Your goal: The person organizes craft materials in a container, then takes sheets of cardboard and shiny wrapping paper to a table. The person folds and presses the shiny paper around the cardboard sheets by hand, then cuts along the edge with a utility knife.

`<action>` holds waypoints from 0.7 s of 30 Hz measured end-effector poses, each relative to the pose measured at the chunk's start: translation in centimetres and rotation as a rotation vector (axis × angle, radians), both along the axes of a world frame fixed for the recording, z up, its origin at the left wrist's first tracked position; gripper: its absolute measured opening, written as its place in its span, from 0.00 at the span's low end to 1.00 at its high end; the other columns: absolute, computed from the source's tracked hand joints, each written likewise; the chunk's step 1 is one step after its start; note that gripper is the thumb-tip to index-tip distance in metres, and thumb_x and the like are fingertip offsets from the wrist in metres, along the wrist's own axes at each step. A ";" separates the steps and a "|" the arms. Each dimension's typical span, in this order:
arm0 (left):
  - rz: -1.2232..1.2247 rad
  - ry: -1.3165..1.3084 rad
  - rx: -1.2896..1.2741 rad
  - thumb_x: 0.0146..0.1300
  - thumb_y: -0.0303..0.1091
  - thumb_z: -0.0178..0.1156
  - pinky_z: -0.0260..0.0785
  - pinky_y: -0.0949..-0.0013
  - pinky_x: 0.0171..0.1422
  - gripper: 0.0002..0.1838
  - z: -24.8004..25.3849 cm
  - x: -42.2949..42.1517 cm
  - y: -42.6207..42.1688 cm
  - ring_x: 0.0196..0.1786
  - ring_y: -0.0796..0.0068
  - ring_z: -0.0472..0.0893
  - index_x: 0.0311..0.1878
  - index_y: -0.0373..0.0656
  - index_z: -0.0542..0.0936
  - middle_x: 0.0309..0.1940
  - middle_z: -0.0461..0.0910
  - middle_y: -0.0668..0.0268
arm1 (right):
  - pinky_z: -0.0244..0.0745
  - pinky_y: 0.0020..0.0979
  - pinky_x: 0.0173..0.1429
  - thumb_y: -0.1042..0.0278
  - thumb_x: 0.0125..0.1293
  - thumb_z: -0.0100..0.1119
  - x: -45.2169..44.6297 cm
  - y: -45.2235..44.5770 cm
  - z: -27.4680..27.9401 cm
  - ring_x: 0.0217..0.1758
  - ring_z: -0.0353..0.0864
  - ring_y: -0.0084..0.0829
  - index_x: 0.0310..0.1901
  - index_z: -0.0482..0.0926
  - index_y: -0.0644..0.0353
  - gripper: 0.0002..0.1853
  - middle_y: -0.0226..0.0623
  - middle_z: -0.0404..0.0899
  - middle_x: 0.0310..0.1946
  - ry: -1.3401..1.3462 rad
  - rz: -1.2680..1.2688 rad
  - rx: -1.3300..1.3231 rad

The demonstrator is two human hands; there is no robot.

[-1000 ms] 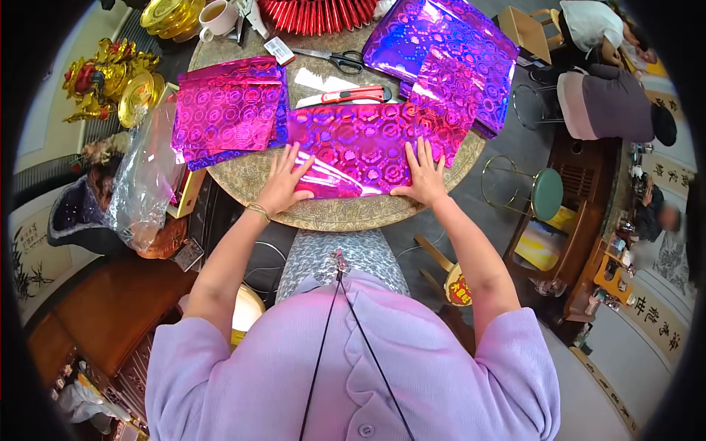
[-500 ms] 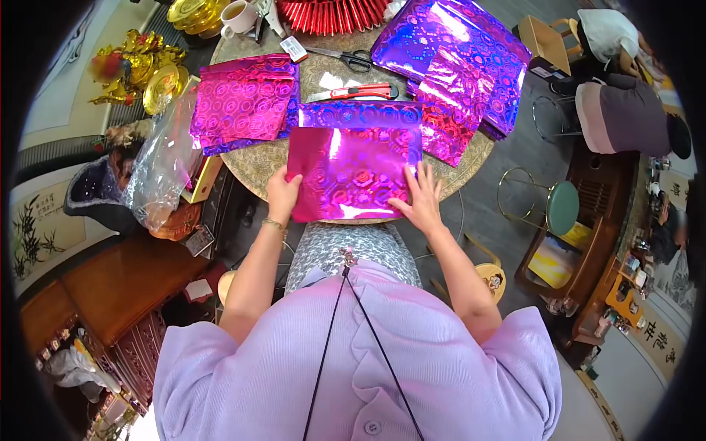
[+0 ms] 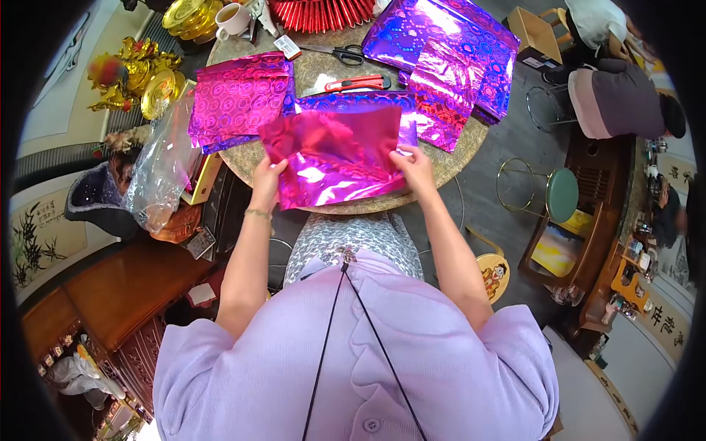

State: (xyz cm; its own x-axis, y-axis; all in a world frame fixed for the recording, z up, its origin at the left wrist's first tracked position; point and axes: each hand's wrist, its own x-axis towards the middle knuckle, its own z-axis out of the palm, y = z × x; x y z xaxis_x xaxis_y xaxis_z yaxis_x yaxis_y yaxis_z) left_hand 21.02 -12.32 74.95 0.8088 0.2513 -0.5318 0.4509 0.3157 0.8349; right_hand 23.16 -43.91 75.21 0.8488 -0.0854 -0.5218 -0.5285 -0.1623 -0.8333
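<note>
A shiny magenta foil sheet (image 3: pixel 334 158) is held up over the near edge of the round table. My left hand (image 3: pixel 268 180) pinches its left edge, and my right hand (image 3: pixel 413 169) pinches the right edge. Beneath and behind it shows a purple-blue foil sheet (image 3: pixel 360 100). To the left lies a stack of pink foil sheets (image 3: pixel 239 99); to the right are a crinkled pink sheet (image 3: pixel 445 88) and a large purple-blue foil stack (image 3: pixel 489 59). A red utility knife (image 3: pixel 358 83) rests behind the held sheet, with black-handled scissors (image 3: pixel 347 54) farther back.
The patterned round table (image 3: pixel 316 73) also carries a cup (image 3: pixel 234 20), a small box (image 3: pixel 287 47) and a red pleated decoration (image 3: pixel 323 13). Clear plastic (image 3: pixel 158 169) hangs at the left. A green stool (image 3: pixel 562 195) and a bending person (image 3: pixel 618 99) are at the right.
The magenta sheet was flat with both hands spread on it; now it is lifted off the purple-blue sheet and tilted. My right hand has closed on its right edge, my left on its left edge.
</note>
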 end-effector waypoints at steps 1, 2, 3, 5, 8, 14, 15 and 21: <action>-0.026 -0.003 -0.018 0.56 0.20 0.52 0.69 0.78 0.39 0.14 -0.6 1.0 -0.7 0.32 0.76 0.76 0.47 0.37 0.72 0.34 0.77 0.62 | 0.67 0.20 0.31 0.64 0.54 0.61 0.6 -0.5 -0.8 0.24 0.72 0.22 0.43 0.76 0.63 0.16 0.31 0.78 0.26 -0.017 -0.005 -0.021; -0.052 -0.008 -0.037 0.55 0.21 0.54 0.69 0.77 0.39 0.15 -1.0 1.9 -1.2 0.33 0.74 0.76 0.48 0.36 0.71 0.35 0.78 0.61 | 0.66 0.19 0.29 0.66 0.55 0.60 1.2 -0.9 -1.2 0.23 0.71 0.21 0.41 0.77 0.62 0.13 0.29 0.78 0.24 -0.037 -0.012 -0.043; -0.055 -0.012 -0.043 0.55 0.21 0.54 0.69 0.77 0.39 0.15 -1.2 2.6 -1.6 0.33 0.74 0.76 0.48 0.36 0.71 0.35 0.78 0.61 | 0.66 0.19 0.29 0.66 0.55 0.60 1.9 -1.3 -1.4 0.23 0.71 0.21 0.41 0.77 0.62 0.13 0.29 0.78 0.24 -0.041 -0.014 -0.049; -0.107 -0.035 0.232 0.54 0.22 0.55 0.69 0.74 0.41 0.19 -1.8 3.7 -2.3 0.35 0.72 0.77 0.51 0.36 0.69 0.37 0.77 0.60 | 0.66 0.19 0.29 0.65 0.54 0.60 2.7 -2.3 -1.7 0.22 0.71 0.21 0.36 0.78 0.62 0.10 0.28 0.77 0.23 -0.048 -0.010 -0.132; -0.168 -0.124 0.633 0.52 0.26 0.57 0.68 0.69 0.48 0.26 -2.6 4.2 -3.0 0.42 0.65 0.76 0.56 0.36 0.65 0.45 0.74 0.55 | 0.65 0.20 0.29 0.65 0.54 0.61 3.6 -3.4 -2.3 0.22 0.70 0.21 0.32 0.79 0.61 0.08 0.28 0.76 0.21 -0.044 -0.001 -0.220; -0.671 -0.539 1.319 0.52 0.44 0.60 0.45 0.53 0.69 0.35 -2.4 3.3 -4.9 0.66 0.51 0.55 0.62 0.42 0.62 0.64 0.56 0.51 | 0.69 0.27 0.32 0.62 0.52 0.61 4.5 -3.3 -3.5 0.22 0.74 0.27 0.29 0.81 0.59 0.09 0.31 0.78 0.20 -0.034 -0.025 -0.572; -0.667 -0.536 1.313 0.52 0.44 0.60 0.45 0.53 0.69 0.35 -2.5 3.3 -5.4 0.66 0.51 0.55 0.62 0.42 0.62 0.64 0.56 0.51 | 0.69 0.28 0.32 0.62 0.52 0.61 4.6 -3.2 -3.4 0.22 0.74 0.28 0.29 0.80 0.59 0.09 0.31 0.78 0.20 -0.032 -0.026 -0.597; -0.904 -0.477 1.292 0.53 0.53 0.57 0.37 0.50 0.71 0.39 -3.5 3.8 -5.9 0.71 0.54 0.44 0.66 0.47 0.58 0.69 0.46 0.54 | 0.66 0.26 0.28 0.62 0.53 0.61 4.9 -2.3 -2.4 0.20 0.70 0.25 0.25 0.78 0.60 0.09 0.29 0.74 0.17 -0.001 -0.015 -0.724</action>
